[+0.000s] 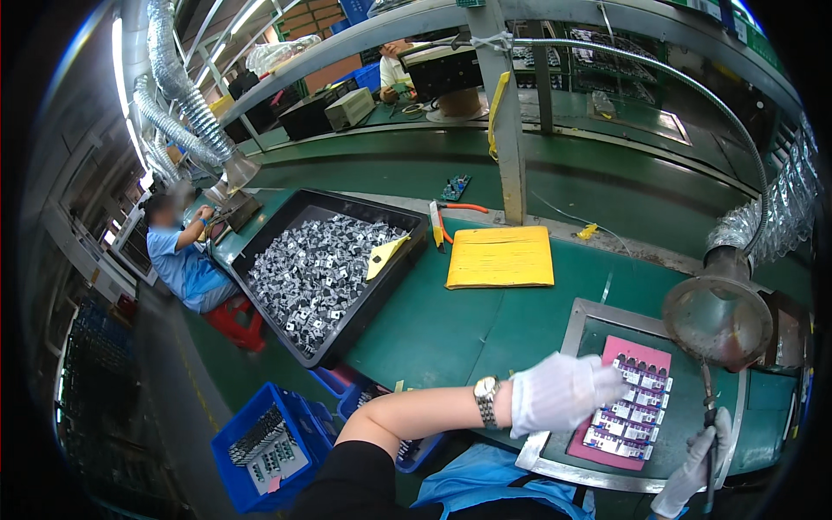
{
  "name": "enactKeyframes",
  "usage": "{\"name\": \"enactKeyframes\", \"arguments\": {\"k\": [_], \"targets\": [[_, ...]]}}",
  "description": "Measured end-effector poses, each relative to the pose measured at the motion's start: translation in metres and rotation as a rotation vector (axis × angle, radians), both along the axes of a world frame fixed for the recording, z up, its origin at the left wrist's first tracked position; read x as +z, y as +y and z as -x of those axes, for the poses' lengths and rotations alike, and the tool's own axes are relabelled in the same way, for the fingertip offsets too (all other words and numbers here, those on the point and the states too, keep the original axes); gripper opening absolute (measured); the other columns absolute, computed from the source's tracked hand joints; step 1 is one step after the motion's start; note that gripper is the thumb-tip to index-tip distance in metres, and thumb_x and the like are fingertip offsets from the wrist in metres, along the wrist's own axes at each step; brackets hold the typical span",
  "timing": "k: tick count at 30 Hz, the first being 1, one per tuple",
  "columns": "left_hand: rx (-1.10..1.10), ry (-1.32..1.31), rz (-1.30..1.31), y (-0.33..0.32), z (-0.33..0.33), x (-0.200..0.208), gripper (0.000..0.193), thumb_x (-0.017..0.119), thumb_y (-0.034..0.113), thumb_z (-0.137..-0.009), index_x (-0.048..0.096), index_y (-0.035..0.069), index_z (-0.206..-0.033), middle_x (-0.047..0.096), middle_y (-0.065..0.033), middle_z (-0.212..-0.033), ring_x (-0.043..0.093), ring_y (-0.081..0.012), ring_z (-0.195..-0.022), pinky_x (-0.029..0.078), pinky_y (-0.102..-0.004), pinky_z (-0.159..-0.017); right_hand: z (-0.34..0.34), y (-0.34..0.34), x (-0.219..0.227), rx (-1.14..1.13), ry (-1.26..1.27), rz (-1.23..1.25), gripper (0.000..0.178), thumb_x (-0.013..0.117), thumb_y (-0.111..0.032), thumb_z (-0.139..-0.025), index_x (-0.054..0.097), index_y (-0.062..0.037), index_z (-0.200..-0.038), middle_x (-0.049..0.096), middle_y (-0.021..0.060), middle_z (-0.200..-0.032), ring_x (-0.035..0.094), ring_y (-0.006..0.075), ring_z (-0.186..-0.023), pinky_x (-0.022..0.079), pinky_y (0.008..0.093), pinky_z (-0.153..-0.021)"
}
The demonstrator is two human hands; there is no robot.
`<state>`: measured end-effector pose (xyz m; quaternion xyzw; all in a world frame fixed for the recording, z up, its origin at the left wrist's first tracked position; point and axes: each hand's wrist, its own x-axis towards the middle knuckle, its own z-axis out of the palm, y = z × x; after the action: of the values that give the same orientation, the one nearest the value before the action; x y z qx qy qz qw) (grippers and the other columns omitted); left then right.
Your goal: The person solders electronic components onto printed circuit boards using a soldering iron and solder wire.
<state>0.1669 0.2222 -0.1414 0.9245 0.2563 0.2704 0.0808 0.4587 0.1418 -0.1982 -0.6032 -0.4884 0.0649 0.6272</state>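
My left hand [563, 395], in a white glove, reaches across to the left side of a panel of small circuit boards [637, 407]. Its fingers look drawn together; whatever may be between them is hidden and slightly blurred. The boards lie in rows on a pink pad [598, 456], with dark components along the far row. At the lower right my right hand [696, 464], also gloved, is closed around a soldering iron [711, 438]. The iron points away from me, its tip near the mouth of a fume extraction funnel [718, 319].
A metal frame [568, 340] surrounds the pad. Left of it are a yellow folder [500, 257], orange-handled pliers [442, 224] and a black tray [316, 357] heaped with small components. Blue bins [238, 433] stand below the bench edge. A co-worker [178, 251] sits at the far left.
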Motion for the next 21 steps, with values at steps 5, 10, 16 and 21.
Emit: {"name": "enactKeyframes", "arguments": {"k": [5,10,16,21], "targets": [[-0.195,-0.005,-0.048,-0.016,-0.015,-0.001,0.035,0.06,0.015,-0.083,0.06,0.005,-0.117,0.059,-0.0065,-0.103,0.06,-0.0199,-0.086,0.049,-0.0325,-0.054,0.018,-0.002,0.002,0.255,-0.141,-0.056,0.032,0.051,-0.015,-0.102,0.053,-0.0018,-0.131,0.06,0.011,-0.111,0.058,0.0171,-0.095,0.049,0.0313,-0.082],[-0.202,-0.026,-0.064,-0.027,-0.015,0.003,0.033,0.056,0.016,-0.088,0.059,0.004,-0.119,0.06,-0.0081,-0.109,0.06,-0.0201,-0.092,0.048,-0.0317,-0.056,0.037,-0.003,0.02,0.496,-0.328,-0.008,0.026,0.055,-0.018,-0.1,0.055,-0.0053,-0.123,0.06,0.013,-0.105,0.059,0.0191,-0.089,0.049,0.0325,-0.079],[-0.252,-0.022,-0.128,-0.011,0.0,0.02,0.042,0.061,0.013,-0.081,0.058,0.007,-0.123,0.061,-0.0068,-0.099,0.061,-0.0198,-0.081,0.048,-0.0336,-0.058,0.044,-0.013,0.02,0.391,-0.172,0.121,0.02,0.055,-0.016,-0.099,0.057,-0.0041,-0.115,0.058,0.0096,-0.102,0.053,0.0103,-0.075,0.046,0.025,-0.062],[0.015,0.042,-0.354,0.013,0.04,0.032,0.04,0.066,0.014,-0.072,0.063,0.011,-0.112,0.059,0.0015,-0.074,0.058,-0.0175,-0.064,0.045,-0.0337,-0.058,0.026,-0.016,0.019,0.335,-0.234,-0.014,0.014,0.055,-0.012,-0.099,0.059,-0.0066,-0.111,0.058,0.0042,-0.102,0.049,0.0089,-0.076,0.042,0.0244,-0.064]]}}
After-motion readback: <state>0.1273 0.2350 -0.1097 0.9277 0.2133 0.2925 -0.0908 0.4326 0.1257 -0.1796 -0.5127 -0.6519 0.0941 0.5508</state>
